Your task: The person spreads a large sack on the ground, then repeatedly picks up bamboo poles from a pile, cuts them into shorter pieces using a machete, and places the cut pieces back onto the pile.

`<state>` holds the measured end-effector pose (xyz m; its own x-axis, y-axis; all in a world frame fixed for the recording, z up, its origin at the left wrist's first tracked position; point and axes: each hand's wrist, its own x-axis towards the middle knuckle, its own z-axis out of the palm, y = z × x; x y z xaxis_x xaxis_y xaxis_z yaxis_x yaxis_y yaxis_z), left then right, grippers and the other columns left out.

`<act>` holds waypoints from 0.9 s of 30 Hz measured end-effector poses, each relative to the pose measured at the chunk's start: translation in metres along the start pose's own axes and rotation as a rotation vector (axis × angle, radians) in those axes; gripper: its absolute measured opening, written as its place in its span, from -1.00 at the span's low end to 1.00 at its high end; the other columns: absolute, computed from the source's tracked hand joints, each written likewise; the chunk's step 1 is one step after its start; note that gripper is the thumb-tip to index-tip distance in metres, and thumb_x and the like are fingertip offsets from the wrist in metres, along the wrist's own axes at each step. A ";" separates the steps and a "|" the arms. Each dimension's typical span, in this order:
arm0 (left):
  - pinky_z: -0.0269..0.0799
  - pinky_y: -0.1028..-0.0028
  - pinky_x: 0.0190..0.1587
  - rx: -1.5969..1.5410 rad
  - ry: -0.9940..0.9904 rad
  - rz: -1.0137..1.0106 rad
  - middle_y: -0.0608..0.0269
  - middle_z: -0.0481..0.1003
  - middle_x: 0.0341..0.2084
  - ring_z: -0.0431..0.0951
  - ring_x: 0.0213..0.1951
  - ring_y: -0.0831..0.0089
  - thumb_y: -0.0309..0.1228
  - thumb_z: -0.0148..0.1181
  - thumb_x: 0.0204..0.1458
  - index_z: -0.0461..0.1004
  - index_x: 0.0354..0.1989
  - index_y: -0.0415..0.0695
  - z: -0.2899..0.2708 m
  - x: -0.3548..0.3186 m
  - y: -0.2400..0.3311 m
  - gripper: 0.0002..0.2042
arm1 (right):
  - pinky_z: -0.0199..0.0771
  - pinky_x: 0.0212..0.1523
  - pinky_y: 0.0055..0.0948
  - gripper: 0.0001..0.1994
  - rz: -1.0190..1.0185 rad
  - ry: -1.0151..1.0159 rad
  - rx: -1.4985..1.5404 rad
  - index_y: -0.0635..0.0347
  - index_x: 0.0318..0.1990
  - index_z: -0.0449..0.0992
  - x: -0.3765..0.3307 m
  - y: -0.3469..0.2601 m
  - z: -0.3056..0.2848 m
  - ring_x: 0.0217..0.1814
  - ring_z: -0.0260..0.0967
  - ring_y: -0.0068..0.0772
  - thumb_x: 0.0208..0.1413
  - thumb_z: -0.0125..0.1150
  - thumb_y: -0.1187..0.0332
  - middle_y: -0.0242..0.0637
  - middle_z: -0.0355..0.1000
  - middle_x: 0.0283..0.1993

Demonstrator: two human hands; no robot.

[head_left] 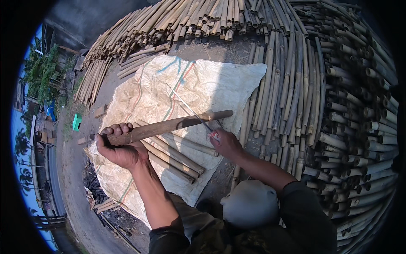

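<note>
My left hand (122,144), palm up, is wrapped round a brown bamboo pole (165,128) near its left end. The pole slants slightly upward to the right, above a pale woven sheet (127,97). In my closed right hand (227,144) is the red and white handle of a hand saw (184,102). Its long thin blade points up and to the left, crossing the pole near the right end; the teeth are too small to make out. Beneath the held pole, several bamboo lengths (177,157) lie on the sheet.
Bamboo poles are stacked at the far side (203,19), beside the sheet on the right (292,84), and in a dense pile (359,139) at the far right. A green box (77,121) stands at left. A pale grey rounded form (250,204), perhaps my covered knee, is near my right arm.
</note>
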<state>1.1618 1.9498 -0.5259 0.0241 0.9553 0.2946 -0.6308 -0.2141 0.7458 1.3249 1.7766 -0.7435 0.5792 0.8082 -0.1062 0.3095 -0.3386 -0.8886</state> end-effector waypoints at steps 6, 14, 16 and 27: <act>0.34 0.36 -0.40 -0.163 -0.331 -0.007 0.28 0.30 -0.67 0.35 -0.60 0.40 0.23 -0.26 0.34 0.43 -0.34 -0.05 -0.006 -0.010 0.004 -0.42 | 0.53 -0.19 0.08 -0.66 -0.046 -0.006 -0.012 0.33 -0.20 0.50 0.017 0.024 0.011 -0.18 0.56 0.28 0.26 0.16 0.14 0.21 0.55 -0.31; 0.27 0.33 -0.20 -0.108 -0.275 -0.023 0.24 0.31 -0.51 0.32 -0.38 0.36 0.07 -0.10 0.30 0.33 -0.43 -0.06 -0.015 -0.010 0.009 -0.55 | 0.53 -0.17 0.08 -0.68 0.129 0.075 -0.089 0.31 -0.15 0.51 0.020 0.026 0.007 -0.16 0.56 0.24 0.23 0.17 0.16 0.18 0.56 -0.29; 0.25 0.33 -0.17 -0.121 -0.353 -0.018 0.25 0.28 -0.51 0.28 -0.38 0.37 0.07 -0.09 0.28 0.31 -0.47 -0.06 -0.018 -0.009 0.008 -0.54 | 0.53 -0.16 0.08 -0.67 -0.053 -0.035 -0.013 0.32 -0.14 0.51 0.020 0.028 0.006 -0.16 0.56 0.26 0.22 0.16 0.16 0.19 0.56 -0.28; 0.26 0.33 -0.29 -0.121 -0.132 -0.062 0.29 0.27 -0.62 0.27 -0.56 0.39 0.01 -0.14 0.33 0.31 -0.57 -0.05 -0.022 -0.014 0.016 -0.52 | 0.52 -0.16 0.04 -0.67 0.010 -0.058 -0.014 0.30 -0.15 0.50 0.020 0.035 0.012 -0.17 0.55 0.28 0.22 0.23 0.15 0.18 0.55 -0.29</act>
<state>1.1343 1.9381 -0.5315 0.1623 0.9293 0.3319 -0.7138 -0.1217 0.6897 1.3386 1.7871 -0.7817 0.5375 0.8313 -0.1416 0.3143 -0.3533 -0.8811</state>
